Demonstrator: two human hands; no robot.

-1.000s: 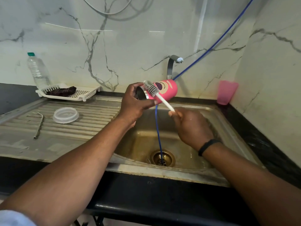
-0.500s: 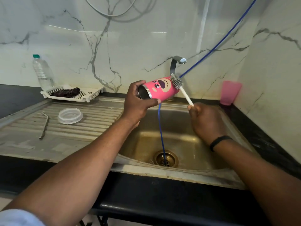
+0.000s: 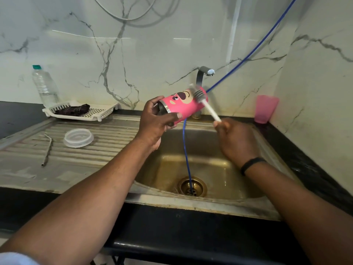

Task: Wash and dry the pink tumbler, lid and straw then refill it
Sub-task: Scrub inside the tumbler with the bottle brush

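Both hands work above the sink (image 3: 210, 203): our left hand (image 3: 156, 124) grips the tumbler (image 3: 181, 108) sideways, our right hand (image 3: 235, 138) clutches the brush (image 3: 202, 99) against its base.

Brush handle (image 3: 211, 111) end inside fist.

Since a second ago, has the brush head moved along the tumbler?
Yes. The brush went from the pink tumbler steel-rimmed mouth to its base, nearer the tap.
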